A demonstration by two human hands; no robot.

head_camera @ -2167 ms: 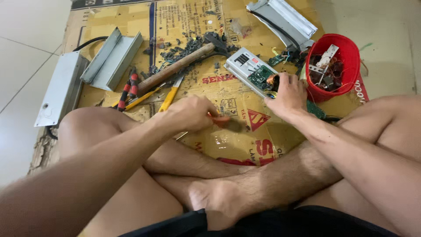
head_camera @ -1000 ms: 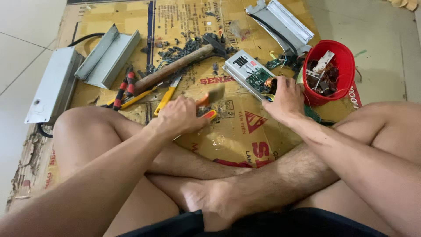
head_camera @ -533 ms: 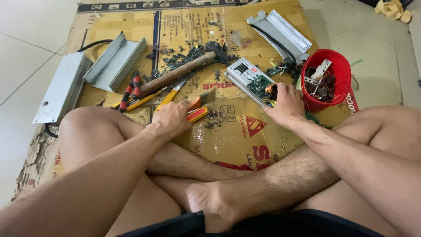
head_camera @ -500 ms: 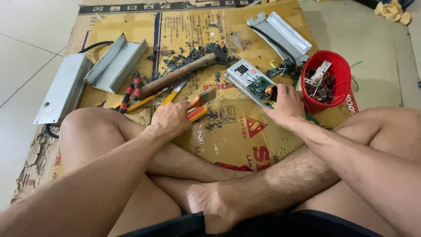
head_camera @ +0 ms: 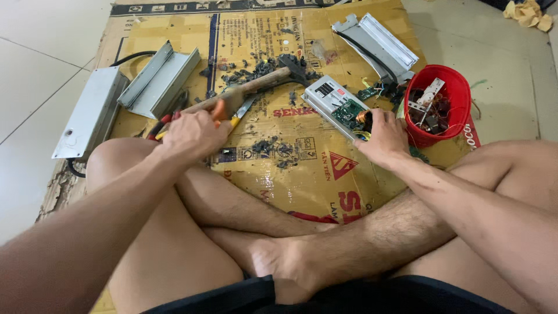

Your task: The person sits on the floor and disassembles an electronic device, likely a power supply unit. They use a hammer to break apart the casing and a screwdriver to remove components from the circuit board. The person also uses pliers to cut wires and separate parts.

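The person sits cross-legged on a flattened sheet of yellow cardboard (head_camera: pixel 302 174) that covers the floor, and both arms reach forward over the knees.

The left hand (head_camera: pixel 195 132) is curled over the tools that lie at the left side of the cardboard. An orange handle (head_camera: pixel 219 109) shows between its thumb and fingers, so the hand seems to grasp this tool, but the fingers hide most of it and I cannot tell what kind of tool it is. Just beside the hand lies a hammer with a wooden handle (head_camera: pixel 250 90), its dark head pointing to the right, and some pliers with red and yellow grips (head_camera: pixel 160 125) stick out under the hand.

The right hand (head_camera: pixel 383 136) rests on the near end of an opened grey metal electronic unit (head_camera: pixel 334 102), where a green circuit board (head_camera: pixel 347 111) is exposed. Its fingers press on the parts at the edge of the board; whether they pinch something small there I cannot tell.

Just to the right of this hand stands a red plastic bowl (head_camera: pixel 459 93) filled with small metal parts and wires. Behind it lies 1 grey metal housing (head_camera: pixel 378 43) with a black cable. At the far left lie 2 more grey metal covers (head_camera: pixel 157 81), and dark crumbs of debris (head_camera: pixel 273 148) are scattered in the middle of the cardboard
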